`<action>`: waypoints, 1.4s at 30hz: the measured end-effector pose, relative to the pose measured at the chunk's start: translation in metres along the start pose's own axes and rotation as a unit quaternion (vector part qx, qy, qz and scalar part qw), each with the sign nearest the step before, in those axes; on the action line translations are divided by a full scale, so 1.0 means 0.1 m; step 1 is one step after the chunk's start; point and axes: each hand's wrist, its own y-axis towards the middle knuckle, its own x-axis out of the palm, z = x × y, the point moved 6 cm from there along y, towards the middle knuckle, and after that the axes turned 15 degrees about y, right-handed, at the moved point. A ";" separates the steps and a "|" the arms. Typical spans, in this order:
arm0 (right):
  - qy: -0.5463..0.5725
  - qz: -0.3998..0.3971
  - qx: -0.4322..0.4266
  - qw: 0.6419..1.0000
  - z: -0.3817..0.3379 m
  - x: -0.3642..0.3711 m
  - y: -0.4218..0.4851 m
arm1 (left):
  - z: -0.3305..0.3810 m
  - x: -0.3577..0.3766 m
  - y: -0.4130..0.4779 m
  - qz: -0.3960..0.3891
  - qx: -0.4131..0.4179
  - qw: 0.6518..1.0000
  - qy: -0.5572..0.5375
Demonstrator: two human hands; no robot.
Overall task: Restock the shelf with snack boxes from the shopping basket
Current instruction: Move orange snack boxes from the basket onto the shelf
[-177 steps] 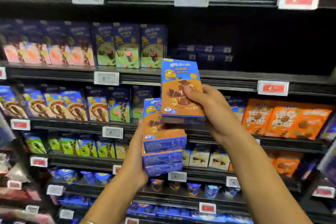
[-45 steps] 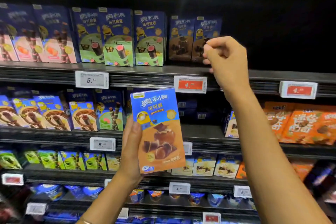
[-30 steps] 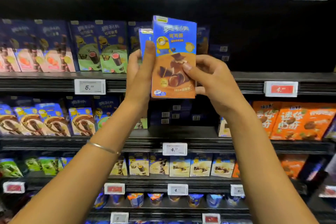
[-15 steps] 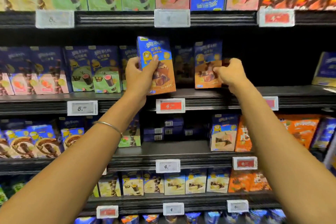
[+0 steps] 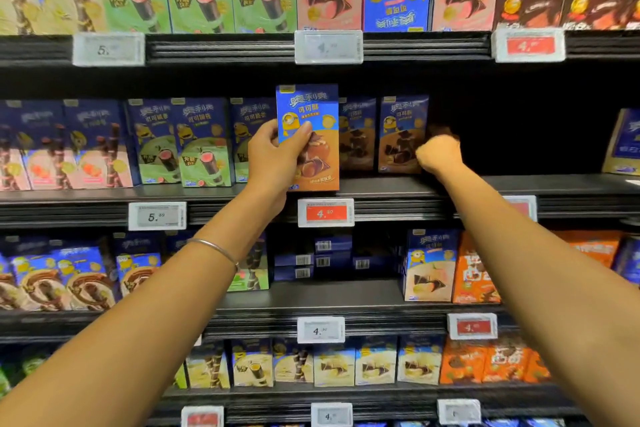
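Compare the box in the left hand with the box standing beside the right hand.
The held box is gripped by the left hand at the shelf's front; the shelf box stands farther back. The held box looks bright, the shelf box shadowed. Both upright, same blue-and-brown design.

The right hand hides its own fingers, and its forearm covers most of 1 price tag.

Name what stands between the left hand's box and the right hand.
Head view: two shaded chocolate boxes upright on the shelf, right of the held box.
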 end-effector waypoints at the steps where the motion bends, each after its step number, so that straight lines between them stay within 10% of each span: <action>1: -0.013 -0.004 0.000 1.000 -0.01 0.02 0.01 | -0.01 0.00 0.01 0.000 0.001 1.000 0.000; 13: -0.054 -0.009 -0.013 0.998 -0.09 0.13 0.11 | -0.03 -0.05 0.07 0.001 0.005 1.000 0.005; 18: 0.192 0.132 -0.037 0.972 -0.25 -0.08 -0.31 | -0.06 0.02 0.10 -0.010 -0.001 1.000 0.015; 23: 0.402 -0.140 -0.106 0.898 -0.79 0.36 -0.86 | -0.01 0.27 0.15 -0.022 -0.011 0.999 0.032; 27: 0.425 -0.162 -0.092 0.886 -0.79 0.39 -0.86 | 0.06 0.38 0.25 -0.036 -0.008 0.994 0.104; 30: 0.386 -0.148 -0.077 0.907 -0.68 0.44 -0.73 | 0.18 0.38 0.38 -0.029 0.055 0.932 0.357; 36: 0.256 -0.105 -0.031 0.961 -0.62 0.58 -0.53 | 0.51 0.32 0.56 0.040 0.279 0.672 0.684; 42: 0.122 -0.073 -0.055 0.988 -0.82 0.72 -0.52 | 0.46 0.41 1.03 -0.119 0.253 0.692 0.665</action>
